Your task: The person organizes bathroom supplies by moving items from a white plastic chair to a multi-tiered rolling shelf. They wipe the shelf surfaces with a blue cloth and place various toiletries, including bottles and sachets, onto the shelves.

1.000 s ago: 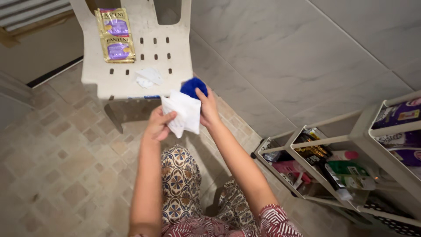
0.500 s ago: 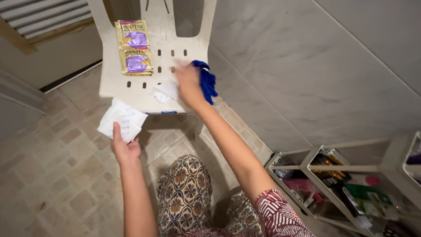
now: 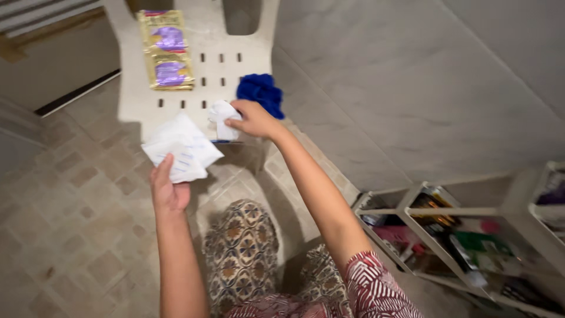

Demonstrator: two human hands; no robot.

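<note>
Since the earlier frame: blue cloth point(image 3: 260, 93) released from the right hand and now lying bunched on the chair; right hand point(image 3: 253, 119) drawn back to the front edge and closed on the crumpled tissue point(image 3: 225, 116); left hand point(image 3: 168, 188) raised, its white sheet now nearer the chair.

Left to right:

Sachets point(image 3: 165, 49): two, gold with purple panels, joined in one strip, flat on the back left of the chair seat.

Left hand: one, fingers closed on the lower edge of the white sheet point(image 3: 181, 147), thumb in front. The sheet stands above the hand, partly unfolded, faint blue marks on it, overlapping the chair's front edge in view.

Chair point(image 3: 132, 100): one, white plastic, slotted seat.

Crumpled tissue: one, white, at the front edge of the seat, pinched by the right hand's fingertips, just left of the knuckles.

Right hand: one, arm stretched forward, clamped on the tissue.

Blue cloth: one, just beyond the right hand, not touching it as far as can be told.

Rack point(image 3: 471, 235): one, white, tiered, lower right, holding bottles and packets; blurred, count not legible.
</note>
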